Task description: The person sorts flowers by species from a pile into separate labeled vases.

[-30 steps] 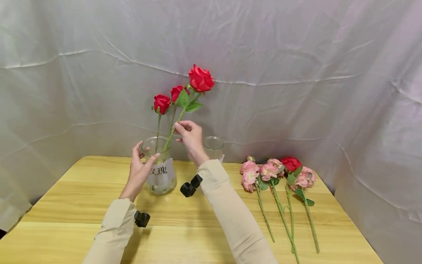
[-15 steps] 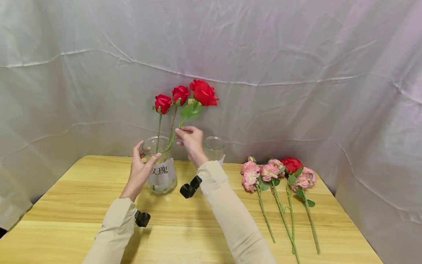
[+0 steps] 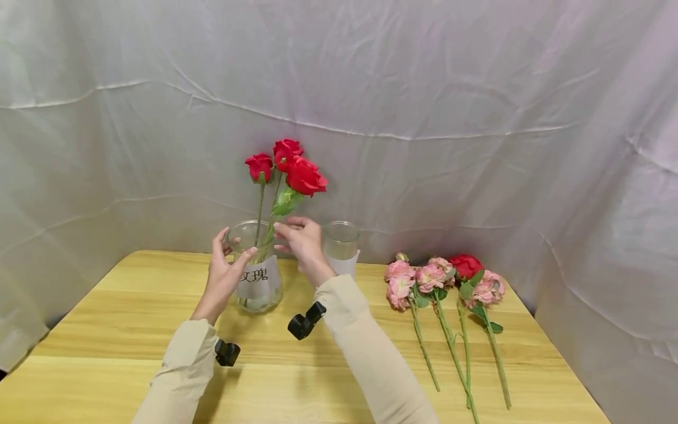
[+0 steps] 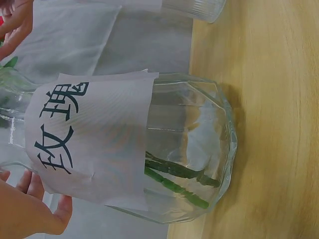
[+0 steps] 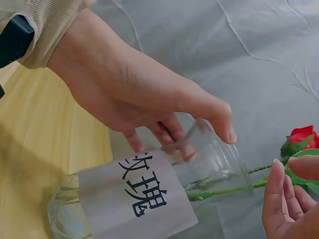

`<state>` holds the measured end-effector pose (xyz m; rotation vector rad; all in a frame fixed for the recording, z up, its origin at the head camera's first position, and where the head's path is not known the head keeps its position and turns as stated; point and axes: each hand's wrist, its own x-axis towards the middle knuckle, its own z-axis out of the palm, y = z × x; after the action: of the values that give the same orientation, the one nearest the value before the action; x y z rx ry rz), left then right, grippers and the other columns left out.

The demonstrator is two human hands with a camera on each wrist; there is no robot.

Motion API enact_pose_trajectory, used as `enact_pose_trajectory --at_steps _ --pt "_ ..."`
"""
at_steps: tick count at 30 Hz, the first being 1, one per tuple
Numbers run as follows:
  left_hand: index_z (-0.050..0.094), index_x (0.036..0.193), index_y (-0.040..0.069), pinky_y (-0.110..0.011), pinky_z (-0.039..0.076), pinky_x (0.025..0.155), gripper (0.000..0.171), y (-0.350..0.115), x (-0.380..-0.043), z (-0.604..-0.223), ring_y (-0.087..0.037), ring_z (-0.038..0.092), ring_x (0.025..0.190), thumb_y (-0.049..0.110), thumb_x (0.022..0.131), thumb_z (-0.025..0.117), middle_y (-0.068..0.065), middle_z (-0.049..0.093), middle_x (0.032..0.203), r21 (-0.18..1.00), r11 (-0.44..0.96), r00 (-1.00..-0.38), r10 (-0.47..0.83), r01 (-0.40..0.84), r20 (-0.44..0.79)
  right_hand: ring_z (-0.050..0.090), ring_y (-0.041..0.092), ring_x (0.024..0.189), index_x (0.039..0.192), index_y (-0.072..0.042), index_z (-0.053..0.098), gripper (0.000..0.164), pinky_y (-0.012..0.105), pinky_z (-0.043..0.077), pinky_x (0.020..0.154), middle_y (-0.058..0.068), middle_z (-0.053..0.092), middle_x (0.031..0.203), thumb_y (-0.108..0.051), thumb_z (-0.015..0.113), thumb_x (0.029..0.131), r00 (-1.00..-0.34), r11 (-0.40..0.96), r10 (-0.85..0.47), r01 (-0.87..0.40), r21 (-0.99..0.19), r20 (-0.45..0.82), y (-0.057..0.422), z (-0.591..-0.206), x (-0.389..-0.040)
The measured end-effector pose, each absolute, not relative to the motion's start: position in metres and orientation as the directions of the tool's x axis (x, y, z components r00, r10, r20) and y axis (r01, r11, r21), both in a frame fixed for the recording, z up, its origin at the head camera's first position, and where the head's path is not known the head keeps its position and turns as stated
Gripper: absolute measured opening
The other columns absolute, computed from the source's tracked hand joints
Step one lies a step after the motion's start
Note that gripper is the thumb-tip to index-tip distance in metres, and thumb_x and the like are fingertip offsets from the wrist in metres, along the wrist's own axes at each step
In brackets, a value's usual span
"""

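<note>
A clear glass vase (image 3: 261,303) with a white paper label (image 4: 89,139) bearing black characters stands on the table. My left hand (image 3: 225,271) grips it near the neck, thumb at the rim and fingers round the far side. Two red roses (image 3: 259,167) stand inside with their heads above the rim. A third, larger red rose (image 3: 305,175) leans right, its stem running into the mouth. Just above the rim my right hand (image 3: 306,242) pinches that stem below the leaves. Stem ends (image 4: 182,191) show through the glass near the vase bottom in the left wrist view.
A second glass jar (image 3: 341,232) with a white label stands right behind my right hand. On the table's right side lie several pink flowers (image 3: 399,282) and one red rose (image 3: 466,267), stems toward me. A grey curtain (image 3: 424,176) hangs behind the wooden table (image 3: 122,306).
The larger rose has come down deeper into the vase, its head now lower and further left. My right hand has followed down with it; my left hand holds still.
</note>
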<state>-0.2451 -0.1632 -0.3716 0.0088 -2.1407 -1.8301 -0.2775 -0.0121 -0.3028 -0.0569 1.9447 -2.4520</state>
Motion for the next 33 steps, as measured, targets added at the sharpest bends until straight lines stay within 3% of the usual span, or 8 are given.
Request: enact_pose_trajectory --at_steps 11,19,29,33 --pt "0.009 0.153 0.008 -0.049 0.024 0.110 0.082 -0.165 -0.244 -0.373 -0.033 0.026 0.132 0.022 0.094 0.063 -0.020 0.036 0.143 0.962 0.175 -0.943 -0.222 0.211 0.247 0.064 0.013 0.072 0.103 0.009 0.063 0.018 0.035 0.056 0.071 0.008 0.065 0.082 0.002 0.066 0.087 -0.986 -0.082 -0.083 -0.138 -0.987 0.145 0.004 -0.299 -0.262" --pt "0.008 0.153 0.008 -0.050 0.022 0.110 0.082 -0.166 -0.244 -0.372 -0.034 0.024 0.133 0.025 0.094 0.062 -0.020 0.034 0.144 0.959 0.178 -0.942 -0.218 0.219 0.256 0.062 0.019 0.085 0.106 0.006 0.064 0.020 0.032 0.056 0.071 0.010 0.068 0.098 -0.002 0.067 0.088 -0.958 -0.032 -0.156 -0.237 -0.971 0.239 0.025 -0.281 -0.242" --pt "0.007 0.154 0.010 -0.049 0.022 0.111 0.082 -0.164 -0.243 -0.373 -0.033 0.024 0.134 0.023 0.094 0.062 -0.019 0.034 0.145 0.964 0.167 -0.946 -0.215 0.209 0.243 0.063 0.026 0.085 0.103 0.005 0.066 0.016 0.026 0.053 0.064 0.013 0.067 0.098 -0.002 0.065 0.089 -0.895 0.122 -0.253 -0.406 -0.906 0.367 0.056 -0.285 -0.232" --pt "0.007 0.154 0.011 -0.049 0.021 0.111 0.083 -0.163 -0.243 -0.372 -0.034 0.024 0.134 0.023 0.094 0.062 -0.020 0.033 0.145 0.964 0.166 -0.947 -0.213 0.208 0.241 0.064 0.021 0.084 0.103 0.006 0.066 0.016 0.038 0.056 0.069 0.015 0.068 0.097 -0.002 0.065 0.089 -0.876 0.156 -0.279 -0.445 -0.882 0.393 0.071 -0.291 -0.234"
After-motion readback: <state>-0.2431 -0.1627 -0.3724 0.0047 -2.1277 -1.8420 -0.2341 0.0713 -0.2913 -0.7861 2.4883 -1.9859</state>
